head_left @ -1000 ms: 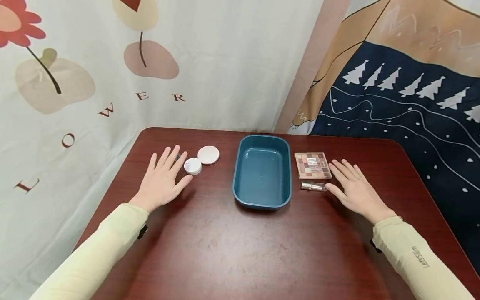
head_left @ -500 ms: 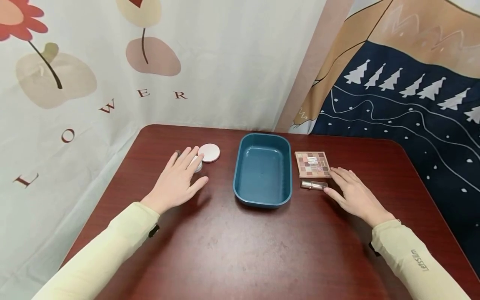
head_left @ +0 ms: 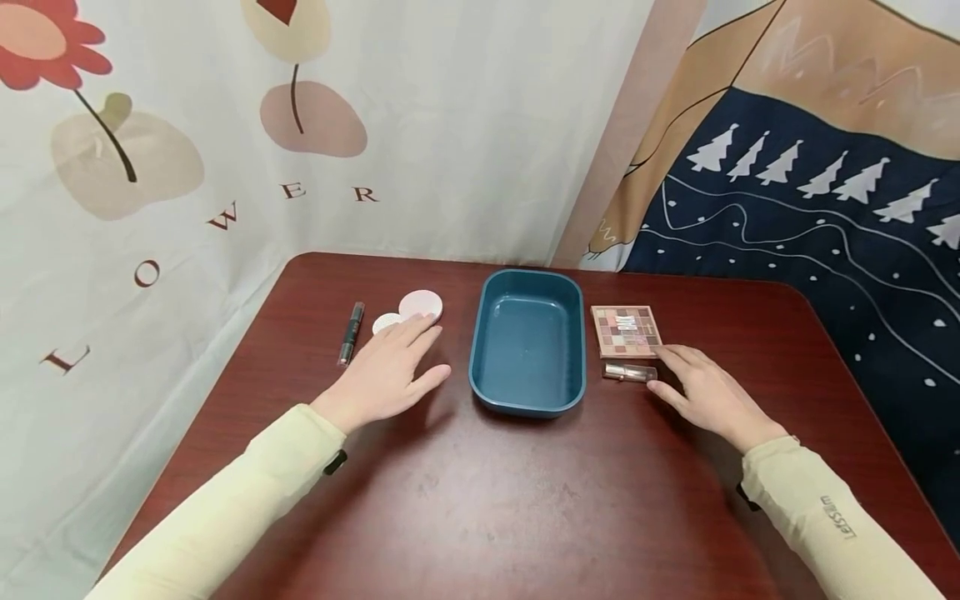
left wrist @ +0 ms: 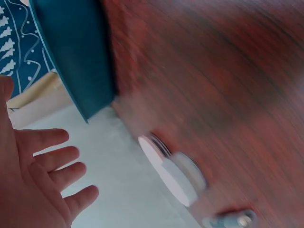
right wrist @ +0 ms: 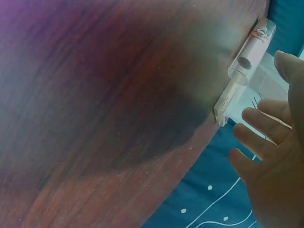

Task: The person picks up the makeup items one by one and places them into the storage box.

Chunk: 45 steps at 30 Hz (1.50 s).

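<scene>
My left hand [head_left: 386, 367], fingers straight and palm down, is over the table just in front of two round cosmetic containers. Its fingertips overlap the pinkish-white compact [head_left: 422, 305] and partly hide the white jar [head_left: 386, 322]. Left of them lies a dark double-ended makeup stick [head_left: 351, 333]. In the left wrist view, the hand [left wrist: 42, 175] holds nothing. My right hand [head_left: 708, 396], fingers extended, is beside an eyeshadow palette [head_left: 626, 331] and a clear-and-silver lip tube [head_left: 628, 372], its fingertips right at their right ends. The right wrist view shows this tube [right wrist: 251, 54] beyond the fingers.
A deep blue rectangular bin [head_left: 528, 403] stands between the two groups of cosmetics. The reddish-brown table [head_left: 510, 500] ends at a printed white curtain [head_left: 450, 167] behind, with a navy tree-patterned cloth [head_left: 795, 225] at the right.
My left hand has moved right and toward me, passing over the jar and uncovering the makeup stick. The right hand has drawn back slightly, fingers closer together. The cosmetics stay put.
</scene>
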### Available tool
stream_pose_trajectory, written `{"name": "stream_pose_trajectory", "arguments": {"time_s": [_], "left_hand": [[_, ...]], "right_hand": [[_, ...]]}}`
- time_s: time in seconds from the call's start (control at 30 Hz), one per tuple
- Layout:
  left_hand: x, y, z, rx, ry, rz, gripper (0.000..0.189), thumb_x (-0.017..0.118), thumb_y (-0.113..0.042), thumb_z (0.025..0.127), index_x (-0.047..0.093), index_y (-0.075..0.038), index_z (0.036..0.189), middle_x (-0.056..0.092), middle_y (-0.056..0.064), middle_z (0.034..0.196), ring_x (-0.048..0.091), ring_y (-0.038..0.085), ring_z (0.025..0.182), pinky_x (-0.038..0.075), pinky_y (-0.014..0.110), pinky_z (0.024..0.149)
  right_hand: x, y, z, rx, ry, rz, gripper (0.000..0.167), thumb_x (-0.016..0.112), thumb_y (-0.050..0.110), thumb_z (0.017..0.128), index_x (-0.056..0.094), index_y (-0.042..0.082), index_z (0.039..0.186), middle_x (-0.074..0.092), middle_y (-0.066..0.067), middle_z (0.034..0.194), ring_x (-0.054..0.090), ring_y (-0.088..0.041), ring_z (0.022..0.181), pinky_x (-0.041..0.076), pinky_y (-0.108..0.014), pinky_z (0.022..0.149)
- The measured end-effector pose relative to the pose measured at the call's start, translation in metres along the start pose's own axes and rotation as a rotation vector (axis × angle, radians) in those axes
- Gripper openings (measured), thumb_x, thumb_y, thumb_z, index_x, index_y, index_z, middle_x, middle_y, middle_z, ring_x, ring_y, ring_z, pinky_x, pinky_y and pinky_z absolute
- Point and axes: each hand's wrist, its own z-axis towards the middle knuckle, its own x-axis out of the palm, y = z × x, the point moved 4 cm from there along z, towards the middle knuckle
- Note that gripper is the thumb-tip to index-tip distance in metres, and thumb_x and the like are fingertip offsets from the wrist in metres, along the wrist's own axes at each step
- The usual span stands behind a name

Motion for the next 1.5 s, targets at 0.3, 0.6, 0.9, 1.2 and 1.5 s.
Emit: {"name": "stream_pose_trajectory", "arguments": {"time_s": [0.3,0.6,0.9,1.2,1.5], "left_hand": [[0.012,-0.023,0.012,0.031,0.020,-0.048,0.064,0.060,-0.047,0.101,0.061,0.005,0.138,0.057,0.022,0.144,0.052,0.037,0.137,0.039,0.052,0.116],[0.023,-0.025,0.009,-0.012,0.103,-0.102,0.062,0.061,-0.049,0.101,0.062,0.001,0.137,0.058,0.018,0.143,0.053,0.035,0.135,0.040,0.053,0.115],[0.023,-0.023,0.009,0.009,0.091,-0.098,0.066,0.063,-0.051,0.099,0.061,0.001,0.139,0.058,0.018,0.142,0.054,0.034,0.134,0.041,0.052,0.115],[0.021,-0.021,0.013,0.030,0.086,-0.096,0.068,0.066,-0.050,0.097,0.060,0.003,0.138,0.059,0.018,0.141,0.056,0.034,0.131,0.042,0.050,0.114],[0.026,-0.020,0.018,0.017,0.113,-0.133,0.063,0.064,-0.051,0.098,0.061,-0.003,0.138,0.059,0.013,0.141,0.056,0.031,0.130,0.042,0.048,0.114]], "right_hand": [[0.006,0.001,0.002,-0.001,0.009,0.015,0.062,0.071,0.025,0.098,0.050,-0.005,0.148,0.054,-0.031,0.140,0.050,-0.048,0.130,0.045,-0.065,0.105],[0.011,0.005,0.003,-0.013,0.004,0.023,0.061,0.073,0.022,0.096,0.052,-0.005,0.147,0.058,-0.030,0.136,0.055,-0.047,0.126,0.047,-0.063,0.103],[0.009,0.002,0.009,-0.010,-0.003,0.013,0.059,0.072,0.023,0.096,0.053,-0.006,0.145,0.058,-0.028,0.134,0.057,-0.045,0.122,0.050,-0.062,0.101],[0.009,0.001,0.014,-0.030,-0.020,-0.005,0.050,0.076,0.021,0.094,0.062,-0.004,0.134,0.062,-0.027,0.126,0.061,-0.042,0.113,0.053,-0.061,0.095],[0.011,-0.001,0.018,-0.015,0.010,-0.015,0.046,0.077,0.020,0.093,0.065,-0.006,0.128,0.061,-0.031,0.129,0.059,-0.046,0.119,0.051,-0.062,0.098]]}}
